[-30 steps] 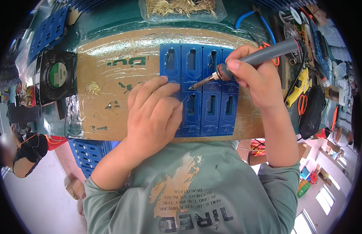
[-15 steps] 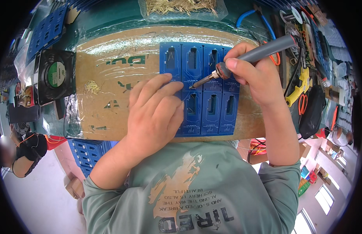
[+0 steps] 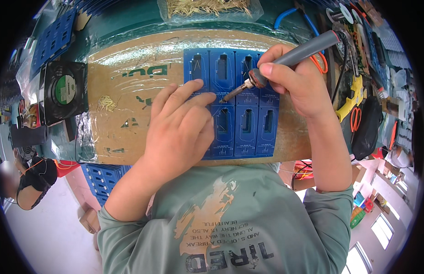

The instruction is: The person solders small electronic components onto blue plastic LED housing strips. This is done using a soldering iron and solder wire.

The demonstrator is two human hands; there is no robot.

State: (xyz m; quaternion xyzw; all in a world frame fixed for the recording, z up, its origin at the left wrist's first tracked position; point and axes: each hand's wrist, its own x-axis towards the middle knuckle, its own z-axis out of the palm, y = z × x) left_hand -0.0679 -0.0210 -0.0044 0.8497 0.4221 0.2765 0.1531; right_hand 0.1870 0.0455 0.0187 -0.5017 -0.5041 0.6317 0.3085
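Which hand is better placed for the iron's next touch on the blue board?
Probably right: the right hand grips the soldering iron, its tip at the blue board; the left hand lies over the board's left side.

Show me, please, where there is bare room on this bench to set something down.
The widest patch is the cardboard between the fan and the left hand, interrupted by a pin pile. A narrow strip lies between the blue boards and right forearm. The bench is crowded rightward with pliers, a yellow tool and scissors.

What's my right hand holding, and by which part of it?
Your right hand holds a soldering iron by the front of its grey handle, toward the tip.
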